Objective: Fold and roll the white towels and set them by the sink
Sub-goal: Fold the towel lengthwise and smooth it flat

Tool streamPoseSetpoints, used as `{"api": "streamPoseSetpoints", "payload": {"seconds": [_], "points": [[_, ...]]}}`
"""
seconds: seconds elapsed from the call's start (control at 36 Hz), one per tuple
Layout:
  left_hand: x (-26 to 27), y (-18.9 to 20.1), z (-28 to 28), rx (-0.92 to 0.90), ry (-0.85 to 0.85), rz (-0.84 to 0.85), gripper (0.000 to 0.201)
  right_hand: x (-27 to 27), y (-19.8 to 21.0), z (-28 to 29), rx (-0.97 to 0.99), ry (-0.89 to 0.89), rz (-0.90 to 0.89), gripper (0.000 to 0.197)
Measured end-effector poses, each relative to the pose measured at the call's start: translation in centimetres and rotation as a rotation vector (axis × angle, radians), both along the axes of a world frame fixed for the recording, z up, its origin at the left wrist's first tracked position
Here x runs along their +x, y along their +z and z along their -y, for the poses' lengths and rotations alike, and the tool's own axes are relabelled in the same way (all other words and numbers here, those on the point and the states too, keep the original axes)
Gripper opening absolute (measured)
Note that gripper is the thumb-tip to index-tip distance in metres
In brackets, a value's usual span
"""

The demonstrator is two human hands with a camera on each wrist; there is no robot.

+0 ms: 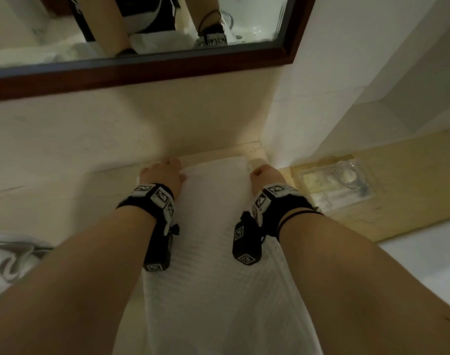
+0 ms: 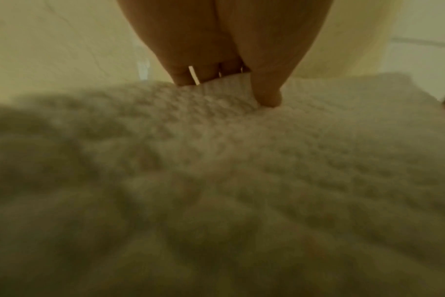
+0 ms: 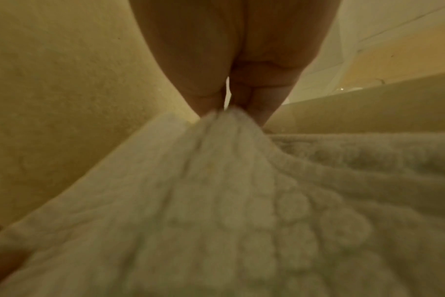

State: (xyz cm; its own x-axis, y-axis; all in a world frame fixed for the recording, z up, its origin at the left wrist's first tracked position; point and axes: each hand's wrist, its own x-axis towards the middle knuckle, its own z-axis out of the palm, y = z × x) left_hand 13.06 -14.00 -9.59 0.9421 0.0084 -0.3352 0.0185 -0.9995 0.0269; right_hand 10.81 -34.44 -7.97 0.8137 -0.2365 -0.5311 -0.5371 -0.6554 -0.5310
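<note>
Two hands pinch the far corners of a white towel laid lengthwise on a counter, its far edge just short of the wall under a mirror.

The left hand (image 1: pixel 162 172) pinches the towel (image 1: pixel 218 252) at its far left corner, thumb on top; the right hand (image 1: pixel 266 175) bunches the far right corner between its fingertips (image 3: pixel 241 100). The waffle-textured cloth looks soft, light and limp, so it likely sags unless held at both corners. A tray (image 1: pixel 334 183) sits right of the towel; another towel (image 1: pixel 11 254) lies crumpled to its left.
</note>
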Motion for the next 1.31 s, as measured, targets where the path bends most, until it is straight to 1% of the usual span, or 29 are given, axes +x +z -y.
{"api": "streamPoseSetpoints", "payload": {"seconds": [0.08,0.14,0.19,0.22,0.25,0.36,0.44,0.5,0.58,0.67,0.72,0.81,0.92,0.94,1.0,1.03,1.06,1.11,1.19,1.22,1.28,1.31], "points": [[0.4,0.1,-1.2,0.013,0.056,-0.032,0.038,-0.1,-0.3,-0.3,-0.091,0.059,-0.008,0.032],[0.5,0.1,-1.3,-0.016,0.025,-0.057,0.04,-0.1,-0.3,-0.7,-0.114,0.091,0.0,0.043],[0.4,0.0,-0.9,-0.051,-0.04,-0.061,0.043,-0.2,-0.1,-1.0,-0.148,0.127,-0.026,0.06],[0.4,-0.1,-0.6,-0.08,-0.064,-0.052,0.042,-0.3,0.0,-1.1,-0.158,0.133,-0.041,0.066],[0.3,-0.1,-0.2,-0.121,-0.075,-0.035,0.039,-0.4,0.3,-1.1,-0.169,0.158,-0.068,0.067],[0.2,0.2,0.7,-0.254,-0.053,0.023,0.038,-0.8,0.8,-1.2,-0.17,0.203,-0.097,0.048],[0.4,0.4,0.5,-0.285,-0.047,0.015,0.038,-1.0,0.8,-0.6,-0.096,0.12,-0.084,0.039],[0.5,0.4,0.1,-0.241,-0.085,0.009,0.036,-1.3,0.6,0.3,-0.045,0.041,-0.08,0.036],[0.5,0.1,-0.4,-0.129,-0.157,-0.048,0.034,-2.2,-0.1,1.3,-0.056,-0.06,-0.06,0.035],[0.6,-0.4,-0.8,-0.034,-0.165,-0.059,0.031,-2.4,-1.0,1.2,-0.055,-0.04,-0.059,0.031],[0.6,-0.6,-1.0,-0.009,-0.146,-0.051,0.028,-2.3,-1.1,0.8,-0.056,-0.012,-0.037,0.032],[0.7,-0.4,-1.0,-0.008,-0.137,-0.038,0.026,-2.3,-0.9,0.6,-0.034,-0.003,-0.037,0.042],[0.2,0.0,-0.7,-0.002,-0.08,-0.024,0.026,-2.9,-0.7,0.8,-0.014,0.013,-0.069,0.063],[-0.3,0.0,-0.5,0.028,-0.075,-0.003,0.029,-3.3,-0.7,0.9,-0.012,0.034,-0.093,0.068],[-1.4,0.0,0.0,0.08,-0.112,0.097,0.041,-4.2,-0.6,1.2,0.008,0.059,-0.119,0.072],[-2.0,0.1,0.4,0.068,-0.135,0.144,0.047,-4.7,-0.4,1.5,0.028,0.059,-0.12,0.072],[-2.7,0.3,0.8,0.044,-0.163,0.154,0.049,-5.2,-0.2,1.7,0.044,0.058,-0.128,0.073],[-4.1,0.8,1.8,-0.007,-0.208,0.085,0.048,-6.1,0.3,2.2,0.056,0.092,-0.172,0.068],[-6.4,1.4,3.7,-0.083,-0.212,-0.101,0.05,-7.4,1.2,2.7,0.015,0.227,-0.272,0.045],[-7.1,1.4,4.3,-0.096,-0.214,-0.172,0.053,-7.8,1.4,2.7,-0.028,0.273,-0.294,0.044],[-8.6,1.0,5.0,-0.097,-0.201,-0.305,0.06,-8.7,1.7,2.5,-0.098,0.363,-0.319,0.048],[-9.2,0.6,5.1,-0.086,-0.188,-0.353,0.063,-9.2,1.7,2.5,-0.117,0.392,-0.322,0.047]]}}
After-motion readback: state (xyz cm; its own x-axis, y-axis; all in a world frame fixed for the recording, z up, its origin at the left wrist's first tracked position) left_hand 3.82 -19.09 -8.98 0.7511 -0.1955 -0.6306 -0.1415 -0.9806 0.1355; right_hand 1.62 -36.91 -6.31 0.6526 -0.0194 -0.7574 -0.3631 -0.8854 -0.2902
